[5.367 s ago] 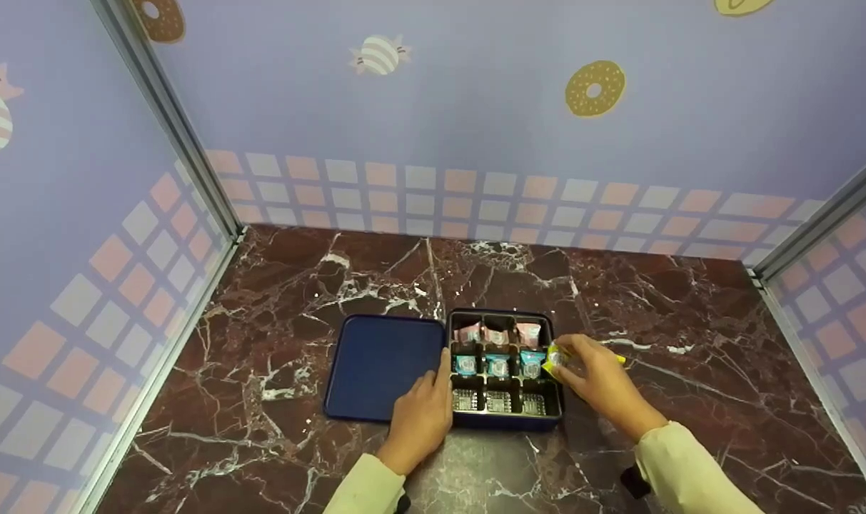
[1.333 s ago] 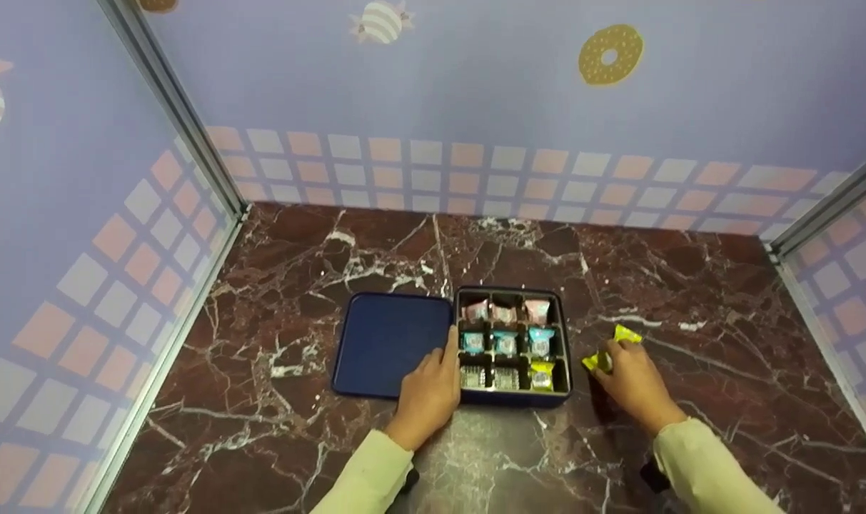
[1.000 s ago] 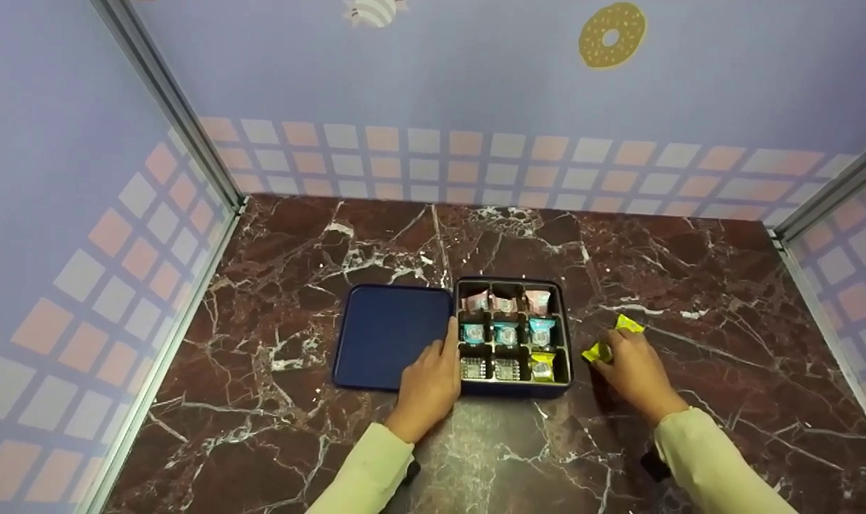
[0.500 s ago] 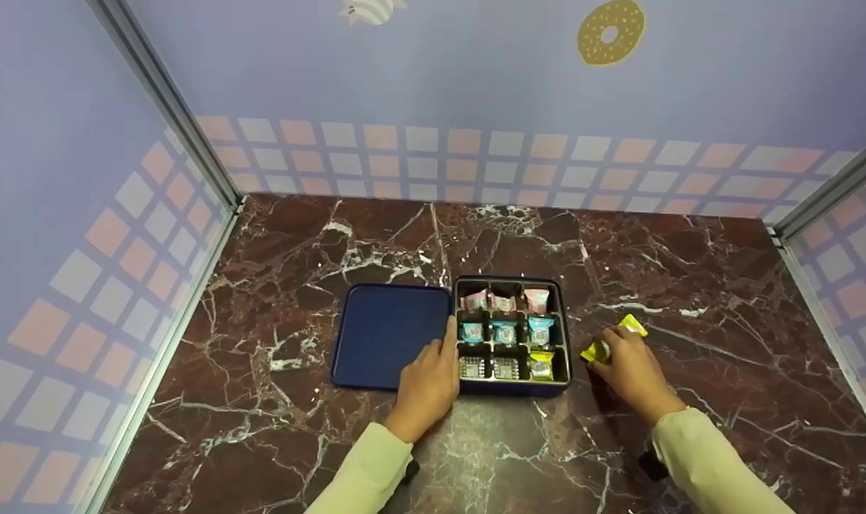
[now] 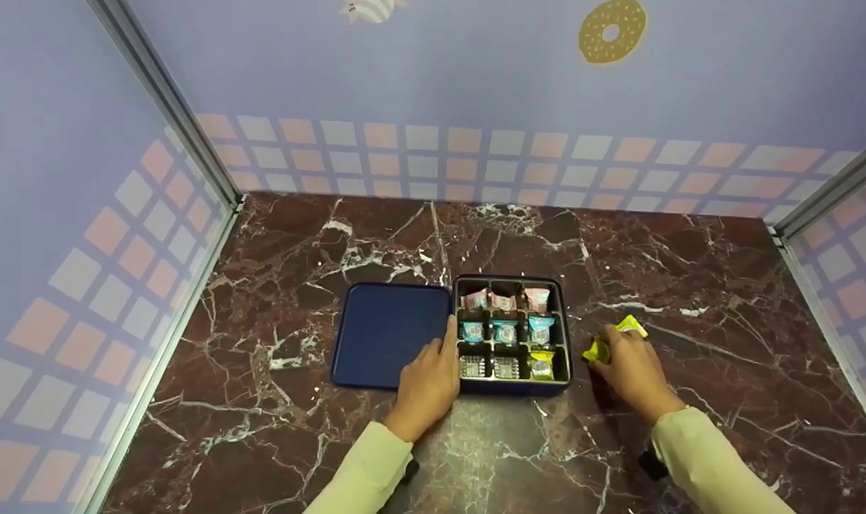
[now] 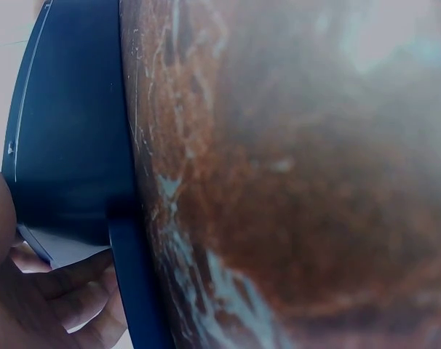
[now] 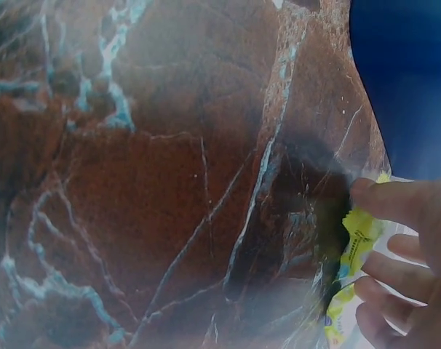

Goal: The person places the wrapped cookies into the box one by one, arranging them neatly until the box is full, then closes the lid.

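Observation:
An open blue tin (image 5: 507,390) has a grid of compartments. Pink-wrapped candies (image 5: 537,300) fill its back row and blue-wrapped candies (image 5: 505,332) the middle one. One yellow-wrapped candy (image 5: 542,365) lies in the front right compartment; patterned bottoms show in the other two front compartments. My left hand (image 5: 427,385) rests along the tin's left side, index finger straight against the rim. To the right of the tin, my right hand (image 5: 631,368) pinches yellow-wrapped candy (image 5: 597,351) at the table. More yellow wrapper (image 5: 632,326) shows beyond the fingers; whether it is a separate piece, I cannot tell.
The blue lid (image 5: 390,335) lies flat against the tin's left side, partly under my left hand. Dark red marble tabletop (image 5: 333,457) surrounds everything. Patterned purple panels (image 5: 418,86) stand at the back and both sides.
A yellow-wrapped candy, held at the tin's right edge earlier, now lies in the front right compartment. My right hand has moved right onto yellow wrapper on the table. My left hand stays put.

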Demonstrator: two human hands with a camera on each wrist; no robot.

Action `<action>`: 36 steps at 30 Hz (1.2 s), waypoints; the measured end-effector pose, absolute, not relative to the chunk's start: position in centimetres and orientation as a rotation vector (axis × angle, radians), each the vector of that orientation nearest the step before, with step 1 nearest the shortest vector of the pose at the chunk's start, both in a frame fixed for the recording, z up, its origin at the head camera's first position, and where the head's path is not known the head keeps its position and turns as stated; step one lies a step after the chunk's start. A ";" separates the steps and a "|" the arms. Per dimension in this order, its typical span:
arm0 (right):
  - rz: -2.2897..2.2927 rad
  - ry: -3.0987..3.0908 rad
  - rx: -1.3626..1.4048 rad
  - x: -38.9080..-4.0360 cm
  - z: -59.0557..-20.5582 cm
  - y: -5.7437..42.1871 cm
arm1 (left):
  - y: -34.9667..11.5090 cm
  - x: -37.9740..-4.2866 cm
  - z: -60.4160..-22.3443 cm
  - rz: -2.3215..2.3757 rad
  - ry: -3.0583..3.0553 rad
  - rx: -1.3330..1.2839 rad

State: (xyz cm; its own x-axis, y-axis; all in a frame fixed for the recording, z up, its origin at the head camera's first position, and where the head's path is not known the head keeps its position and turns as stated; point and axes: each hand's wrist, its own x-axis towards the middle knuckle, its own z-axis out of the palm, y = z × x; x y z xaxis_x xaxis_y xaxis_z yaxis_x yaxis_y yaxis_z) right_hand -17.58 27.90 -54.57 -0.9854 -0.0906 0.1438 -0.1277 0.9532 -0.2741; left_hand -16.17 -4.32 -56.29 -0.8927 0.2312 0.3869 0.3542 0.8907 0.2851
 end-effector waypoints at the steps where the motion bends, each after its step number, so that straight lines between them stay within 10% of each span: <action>1: 0.423 -2.971 0.172 -17.6 -54.6 27.9 | -4.3 -16.2 -56.3 -0.503 -2.714 -0.433; 36: 0.664 -2.877 0.159 -17.8 -53.7 27.0 | -4.3 -16.2 -56.3 -0.480 -2.717 -0.446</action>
